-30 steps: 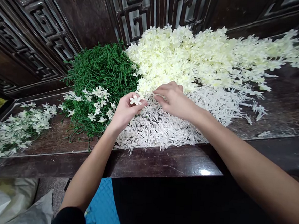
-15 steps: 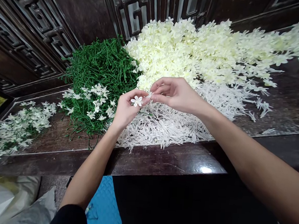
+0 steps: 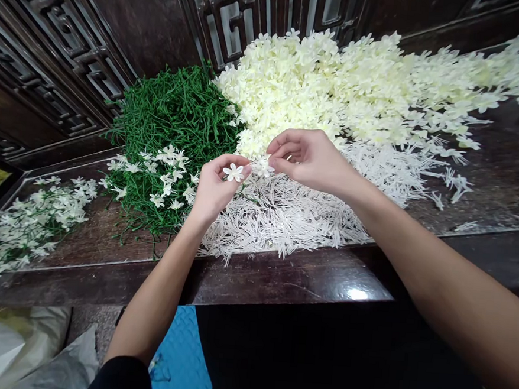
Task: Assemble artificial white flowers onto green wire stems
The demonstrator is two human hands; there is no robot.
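My left hand (image 3: 215, 185) pinches an artificial flower sprig between thumb and fingers. One white flower (image 3: 233, 172) of it shows over the thumb, and a thin green stem shows below the hand. My right hand (image 3: 309, 159) is close by on the right, thumb and fingertips closed at the edge of a second white flower (image 3: 262, 167) between the hands. Beneath both hands lies a heap of thin white stamen pieces (image 3: 293, 217). Beyond them spreads a big pile of cream-white petal pieces (image 3: 293, 90).
A mound of green plastic stems (image 3: 171, 111) lies left of the petals, with several assembled flowers (image 3: 167, 176) on it. More flower sprigs (image 3: 31, 220) lie at the far left of the dark wooden bench (image 3: 289, 279). A carved wooden back (image 3: 133, 25) rises behind. Pale bags (image 3: 31, 344) are below left.
My hands have drawn slightly apart, the right moving a little right and the left a little left. The second white flower between them now shows its spread petals.
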